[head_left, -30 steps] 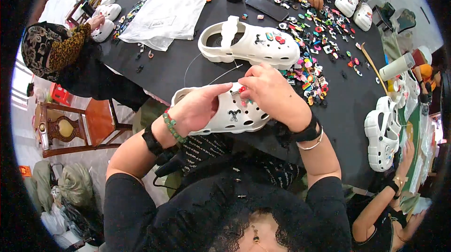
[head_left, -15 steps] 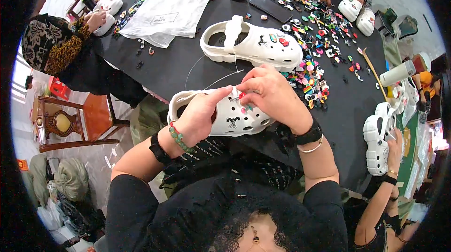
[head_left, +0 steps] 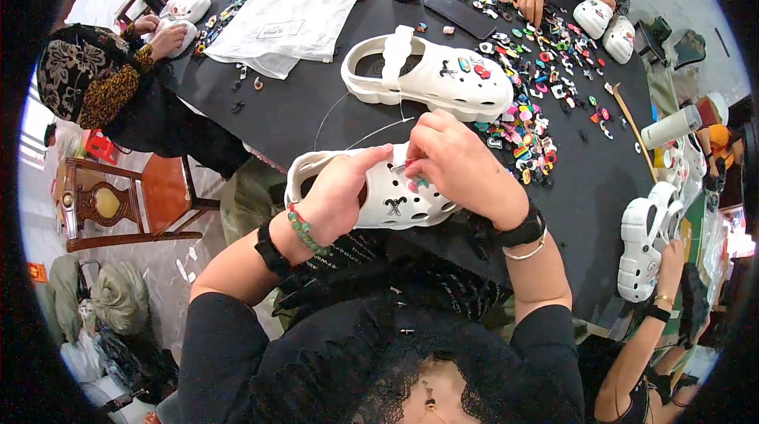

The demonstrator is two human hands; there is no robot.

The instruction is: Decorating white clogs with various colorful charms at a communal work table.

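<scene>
White clog (head_left: pixel 387 198) sits at the near edge of the surface (head_left: pixel 316 107), my left hand (head_left: pixel 340 194) gripping its heel side. Right hand (head_left: pixel 455 163) pinches a small charm (head_left: pixel 413 183) onto the upper. Mid-fitting, I'd say; next it needs firm pressing into a hole.

L thumb now stretches across the white clog (head_left: pixel 395 198) toward the right hand (head_left: pixel 458 167) — before it curled at the rim. R fingers (head_left: pixel 415 163) pinch lower onto the top, tighter — clog sits a bit more level vs 1 s ago.

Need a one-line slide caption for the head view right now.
Both hands, left and right, work small charms onto a white clog at a black table.
</scene>
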